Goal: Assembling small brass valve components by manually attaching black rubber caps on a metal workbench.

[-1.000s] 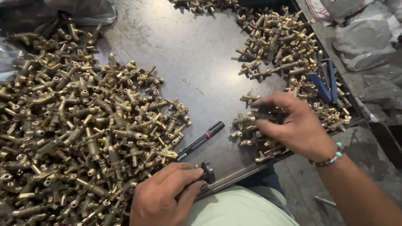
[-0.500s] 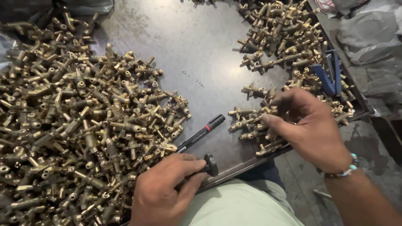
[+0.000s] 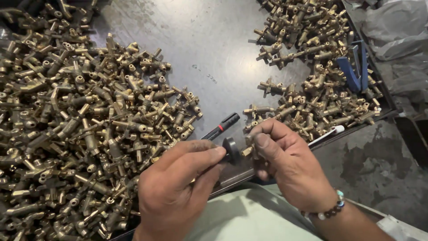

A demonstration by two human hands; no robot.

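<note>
My right hand (image 3: 290, 167) is up front near the table edge, fingers pinched tight on a small brass valve fitting (image 3: 248, 150), with only its end poking out past my thumb. Left hand (image 3: 178, 192) sits right across from it, thumb and forefinger squeezed on a small black knob (image 3: 231, 149), and the knob is just about touching the fitting's end. Can't tell if they're actually seated together, my fingers cover too much.

Just behind the knob there's a black pen-like tool with a red band (image 3: 221, 126) lying diagonally on the dark metal table (image 3: 209, 49). To my left is a huge heap of brass fittings (image 3: 76, 134), spread wide. To my right, a smaller pile of the same fittings (image 3: 312, 76), with a blue tool (image 3: 354, 67) resting on top of it. A beaded bracelet (image 3: 327, 212) sits on my right wrist.
</note>
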